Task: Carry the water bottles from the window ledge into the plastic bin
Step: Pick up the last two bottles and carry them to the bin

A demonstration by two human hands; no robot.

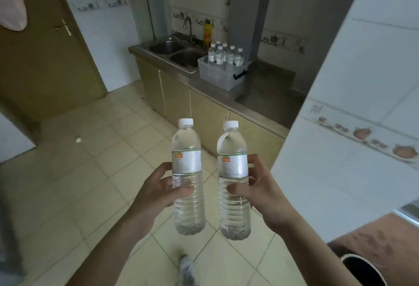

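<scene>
1. Running along the far wall: a steel worktop [260, 101] over pale cabinet doors.
2. Sitting sunk into its left end: a double sink [174, 53], with a curved tap [188, 28] rising behind.
3. Standing on the worktop just right of the sink: a clear plastic bin [221, 74], holding several capped water bottles [224, 55] upright.
4. Standing behind the bin, near the wall: a yellow bottle [207, 33].
5. Spreading below: a floor [90, 172] of pale tiles, carrying a small white scrap [78, 139] and a shoe [187, 267] at the bottom edge.
</scene>
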